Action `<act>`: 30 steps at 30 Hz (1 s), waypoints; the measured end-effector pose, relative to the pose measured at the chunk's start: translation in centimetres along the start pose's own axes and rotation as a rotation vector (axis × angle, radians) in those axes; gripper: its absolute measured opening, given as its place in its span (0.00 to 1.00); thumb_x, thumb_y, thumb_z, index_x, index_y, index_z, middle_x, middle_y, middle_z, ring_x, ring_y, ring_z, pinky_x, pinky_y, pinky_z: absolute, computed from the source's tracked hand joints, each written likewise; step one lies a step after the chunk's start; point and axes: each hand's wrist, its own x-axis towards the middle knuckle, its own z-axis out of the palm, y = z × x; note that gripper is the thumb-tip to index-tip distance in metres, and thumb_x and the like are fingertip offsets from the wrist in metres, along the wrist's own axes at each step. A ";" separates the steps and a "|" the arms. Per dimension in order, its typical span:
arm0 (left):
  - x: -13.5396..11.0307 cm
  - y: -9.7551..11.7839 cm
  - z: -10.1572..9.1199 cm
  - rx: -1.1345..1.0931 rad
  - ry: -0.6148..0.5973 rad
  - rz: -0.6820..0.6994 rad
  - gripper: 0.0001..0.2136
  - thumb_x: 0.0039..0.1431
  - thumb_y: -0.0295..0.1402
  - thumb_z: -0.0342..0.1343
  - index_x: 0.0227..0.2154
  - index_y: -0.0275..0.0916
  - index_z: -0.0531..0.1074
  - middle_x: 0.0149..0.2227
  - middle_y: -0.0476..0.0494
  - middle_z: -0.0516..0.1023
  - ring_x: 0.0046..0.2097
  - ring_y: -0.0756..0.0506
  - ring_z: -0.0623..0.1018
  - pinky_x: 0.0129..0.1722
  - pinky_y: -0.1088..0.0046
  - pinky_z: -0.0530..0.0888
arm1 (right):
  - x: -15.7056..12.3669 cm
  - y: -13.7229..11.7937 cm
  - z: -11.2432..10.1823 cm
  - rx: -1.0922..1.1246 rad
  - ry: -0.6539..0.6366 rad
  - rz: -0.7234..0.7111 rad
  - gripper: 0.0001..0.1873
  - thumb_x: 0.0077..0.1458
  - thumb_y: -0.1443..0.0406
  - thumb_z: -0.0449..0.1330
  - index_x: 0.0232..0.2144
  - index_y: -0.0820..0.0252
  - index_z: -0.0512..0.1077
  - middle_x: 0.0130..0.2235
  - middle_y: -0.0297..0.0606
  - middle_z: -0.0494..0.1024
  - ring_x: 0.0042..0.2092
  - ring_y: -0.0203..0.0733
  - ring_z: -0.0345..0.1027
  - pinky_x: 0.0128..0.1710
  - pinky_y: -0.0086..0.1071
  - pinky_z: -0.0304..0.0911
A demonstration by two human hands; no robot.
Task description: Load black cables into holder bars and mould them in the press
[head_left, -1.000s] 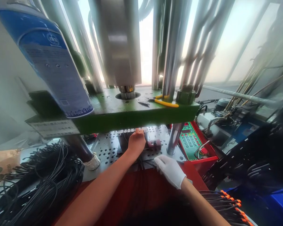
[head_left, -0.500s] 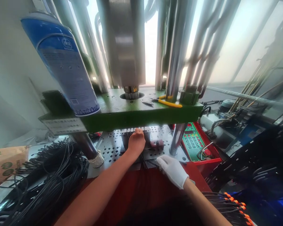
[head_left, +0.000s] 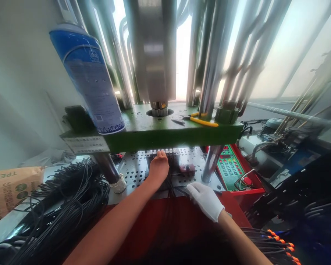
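Note:
My bare left hand [head_left: 159,168] reaches under the green press plate [head_left: 171,139] to a dark metal mold block [head_left: 175,158]. Its fingers are drawn together at the block's top edge, where thin cable ends show; what they pinch is hidden. Black cables [head_left: 171,189] hang from the block's front over the red machine front. Lower right, my right hand [head_left: 206,201], in a white glove, is closed near the front edge of the perforated metal plate [head_left: 135,176]. A thin dark tip sticks out by its fingers, and I cannot make out what it belongs to.
A blue spray can [head_left: 91,81] and yellow-handled pliers [head_left: 202,120] rest on the press plate. Bundled black cables [head_left: 82,198] lie left beside a brown paper bag [head_left: 13,191]. On the right are a green control panel [head_left: 230,165] and orange-tipped cables [head_left: 281,239].
The whole view has shifted, so the scene sits slightly further right. My left hand stays at the mold block and my right hand keeps its closed pose near the plate's edge.

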 end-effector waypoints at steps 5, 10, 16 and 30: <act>-0.4 -0.4 0.3 0.008 -0.010 -0.011 0.09 0.63 0.31 0.52 0.43 0.32 0.69 0.40 0.42 0.73 0.35 0.48 0.75 0.34 0.70 0.75 | -0.1 -0.2 -0.1 -0.006 -0.001 -0.002 0.19 0.57 0.50 0.50 0.30 0.56 0.71 0.26 0.32 0.72 0.27 0.38 0.64 0.29 0.30 0.59; 0.2 -1.0 0.1 -0.006 -0.023 -0.020 0.09 0.63 0.32 0.52 0.42 0.32 0.69 0.40 0.43 0.73 0.35 0.49 0.75 0.35 0.69 0.75 | -0.1 0.1 0.0 0.018 -0.004 0.004 0.20 0.58 0.49 0.49 0.30 0.57 0.70 0.25 0.32 0.71 0.27 0.37 0.64 0.29 0.29 0.60; -0.1 -2.0 -0.1 0.010 -0.036 -0.051 0.10 0.63 0.33 0.52 0.42 0.32 0.69 0.40 0.42 0.73 0.35 0.49 0.75 0.34 0.70 0.75 | -0.1 0.2 0.0 0.011 -0.008 0.009 0.20 0.58 0.49 0.50 0.30 0.57 0.71 0.25 0.32 0.72 0.27 0.37 0.63 0.29 0.29 0.59; -0.7 -4.0 0.0 0.024 -0.016 -0.055 0.11 0.64 0.34 0.50 0.44 0.32 0.68 0.38 0.43 0.74 0.35 0.48 0.75 0.35 0.68 0.75 | 0.8 -1.9 -0.5 0.098 0.014 0.036 0.19 0.57 0.50 0.51 0.30 0.59 0.70 0.23 0.31 0.70 0.23 0.36 0.63 0.24 0.28 0.58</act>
